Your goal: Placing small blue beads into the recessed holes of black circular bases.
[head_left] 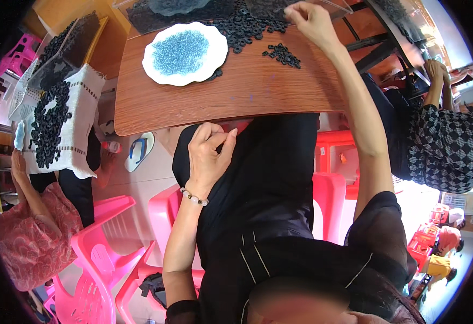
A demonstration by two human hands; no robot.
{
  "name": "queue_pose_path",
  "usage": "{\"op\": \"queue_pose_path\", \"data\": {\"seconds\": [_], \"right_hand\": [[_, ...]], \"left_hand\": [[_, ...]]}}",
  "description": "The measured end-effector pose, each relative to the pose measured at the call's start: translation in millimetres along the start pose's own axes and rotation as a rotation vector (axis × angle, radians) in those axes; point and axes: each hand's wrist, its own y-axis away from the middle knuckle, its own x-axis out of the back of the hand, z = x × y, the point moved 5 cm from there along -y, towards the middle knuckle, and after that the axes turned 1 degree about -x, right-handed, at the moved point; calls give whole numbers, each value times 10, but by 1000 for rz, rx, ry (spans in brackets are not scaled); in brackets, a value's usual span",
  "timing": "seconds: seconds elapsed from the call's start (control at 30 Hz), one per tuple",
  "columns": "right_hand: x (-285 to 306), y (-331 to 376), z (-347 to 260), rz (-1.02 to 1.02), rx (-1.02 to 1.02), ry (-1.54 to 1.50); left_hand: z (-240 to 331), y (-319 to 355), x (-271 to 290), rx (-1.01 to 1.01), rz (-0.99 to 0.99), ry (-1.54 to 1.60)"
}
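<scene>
My left hand [209, 152], with a beaded bracelet on its wrist, is over my lap just below the table's front edge. Its fingers are curled in toward the thumb; anything inside them is hidden. At the table's far right, my right hand [313, 26] has thumb and fingers pinched together beside a clear bin [269, 9] of black pieces. What the pinch holds is too small to make out. Loose small black rings [242, 29] lie heaped left of that hand, and a smaller pile of black pieces [283, 55] lies below it. A white scalloped plate [217, 44] carries many tiny bluish pieces [180, 51].
The brown wooden table [193, 105] has rounded corners. On the left, a co-worker sits at a cloth-covered table [82, 113] with black rings [50, 127]. Another person in a checked top [444, 143] sits at the right. Pink plastic chairs [93, 270] stand behind left.
</scene>
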Motion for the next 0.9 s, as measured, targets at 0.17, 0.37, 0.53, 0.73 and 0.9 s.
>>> {"op": "queue_pose_path", "data": {"seconds": [0.17, 0.37, 0.53, 0.73, 0.9], "right_hand": [[-208, 355, 355, -153, -55, 109], [-455, 710, -275, -308, -22, -161], [-790, 895, -947, -298, 93, -222], [-1106, 935, -1046, -169, 98, -23], [-1157, 902, -1057, -167, 22, -42]], "left_hand": [[-35, 15, -60, 19, -29, 6], [-55, 46, -102, 65, -57, 34], [-84, 81, -113, 103, -75, 35], [-85, 49, -97, 129, -90, 50], [-122, 67, -86, 149, -93, 53]]}}
